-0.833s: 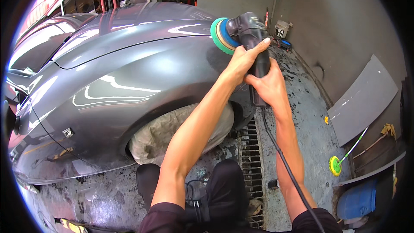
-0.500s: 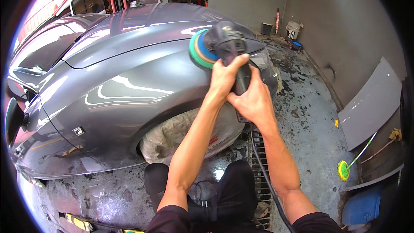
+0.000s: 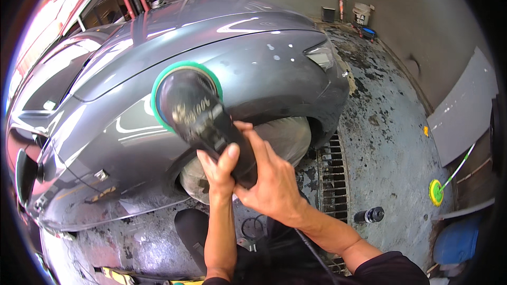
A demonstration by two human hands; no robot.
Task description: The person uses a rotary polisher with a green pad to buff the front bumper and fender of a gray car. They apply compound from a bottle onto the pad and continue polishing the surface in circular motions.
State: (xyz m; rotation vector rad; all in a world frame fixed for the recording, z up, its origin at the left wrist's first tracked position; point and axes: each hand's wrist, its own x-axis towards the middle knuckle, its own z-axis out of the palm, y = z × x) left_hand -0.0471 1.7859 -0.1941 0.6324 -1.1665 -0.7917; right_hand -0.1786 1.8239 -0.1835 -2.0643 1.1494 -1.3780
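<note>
Both hands hold a black car polisher (image 3: 198,113) with a round green-edged pad (image 3: 157,100). Its head is over the side of a grey car fender (image 3: 285,84), above the covered wheel; whether the pad touches the paint I cannot tell. My left hand (image 3: 221,174) grips the body from the left, thumb on top. Around the handle's right side wraps my right hand (image 3: 274,179). Several small white spots (image 3: 291,58) dot the fender by the headlight (image 3: 320,55). The power cord (image 3: 317,253) runs down past my right forearm.
A pale cover (image 3: 285,137) wraps the front wheel. On the floor lies a black bottle (image 3: 369,215) beside the drain grate (image 3: 332,179). Toward the right wall are a grey panel (image 3: 462,111), a green mop (image 3: 436,192) and a blue drum (image 3: 457,240).
Both hands have brought the polisher left and nearer to me, and its pad has turned toward the fender. The white spots and the black bottle now show.
</note>
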